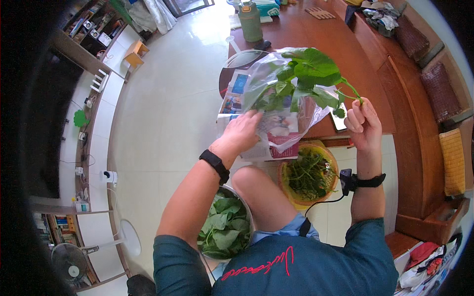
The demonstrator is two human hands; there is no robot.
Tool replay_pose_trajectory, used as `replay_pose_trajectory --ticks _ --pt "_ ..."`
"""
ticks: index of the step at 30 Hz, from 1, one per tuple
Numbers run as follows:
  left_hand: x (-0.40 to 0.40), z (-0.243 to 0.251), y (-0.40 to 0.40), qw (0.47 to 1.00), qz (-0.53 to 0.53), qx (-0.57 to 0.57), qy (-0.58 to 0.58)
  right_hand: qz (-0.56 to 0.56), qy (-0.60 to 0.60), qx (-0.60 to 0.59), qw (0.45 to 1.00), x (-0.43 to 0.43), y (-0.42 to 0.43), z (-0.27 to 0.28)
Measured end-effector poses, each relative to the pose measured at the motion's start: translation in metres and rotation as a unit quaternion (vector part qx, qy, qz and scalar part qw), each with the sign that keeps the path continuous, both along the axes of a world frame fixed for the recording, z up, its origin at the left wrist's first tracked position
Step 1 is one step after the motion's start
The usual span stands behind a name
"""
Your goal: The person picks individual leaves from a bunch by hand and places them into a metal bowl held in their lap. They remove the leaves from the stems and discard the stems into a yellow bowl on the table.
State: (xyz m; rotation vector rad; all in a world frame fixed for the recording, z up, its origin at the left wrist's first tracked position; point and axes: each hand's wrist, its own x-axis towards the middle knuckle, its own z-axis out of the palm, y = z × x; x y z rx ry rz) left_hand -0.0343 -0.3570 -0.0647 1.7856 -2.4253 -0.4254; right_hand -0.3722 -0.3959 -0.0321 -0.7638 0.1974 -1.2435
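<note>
My right hand [363, 124] pinches the stem of a leafy green sprig [314, 70] between thumb and fingertips. Its broad leaves spread leftward over a clear plastic bag [309, 124] on the table. More green leaves [270, 101] show in the bag. Against the bag's left side rests my left hand [242, 129], its fingertips partly obscured, so I cannot tell whether they grip the film. Printed magazine pages [231, 101] lie under the bag. A metal pot [251, 222] full of loose leaves [226, 229] sits at my lap, below the left forearm.
A yellow basket [333, 162] holding green stems [305, 174] stands on the floor below the table edge. On the wooden table [296, 33] are a phone [339, 118], a green bottle [250, 22] and a hand fan [242, 57]. A wooden bench [411, 148] runs along the right.
</note>
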Motion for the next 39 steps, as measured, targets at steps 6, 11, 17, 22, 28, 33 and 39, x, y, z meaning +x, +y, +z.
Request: replay_pose_trajectory --ticks 6,11,17,22,28,33,39 --pt "0.013 0.026 0.029 0.996 -0.026 -0.070 0.052 0.003 0.030 0.011 0.999 0.029 0.027 0.007" --pt "0.024 0.086 0.083 0.993 0.019 -0.072 0.090 0.066 0.021 0.044 0.997 0.064 0.057 0.007" --pt "0.041 0.150 0.179 0.986 0.109 -0.062 0.110 0.202 0.011 0.080 0.976 0.125 0.102 0.005" --pt "0.027 0.185 0.270 0.976 0.114 0.042 0.181 0.306 0.082 0.062 0.946 0.170 0.144 0.012" --pt "0.015 0.156 0.318 0.893 0.308 -0.202 0.257 0.428 0.147 -0.008 0.892 0.215 0.203 0.027" --pt "0.025 0.129 0.362 0.878 0.318 -0.215 0.287 0.495 0.162 0.008 0.854 0.240 0.243 0.040" --pt "0.030 0.124 0.396 0.804 0.440 -0.198 0.349 0.468 0.261 -0.101 0.838 0.260 0.271 0.036"
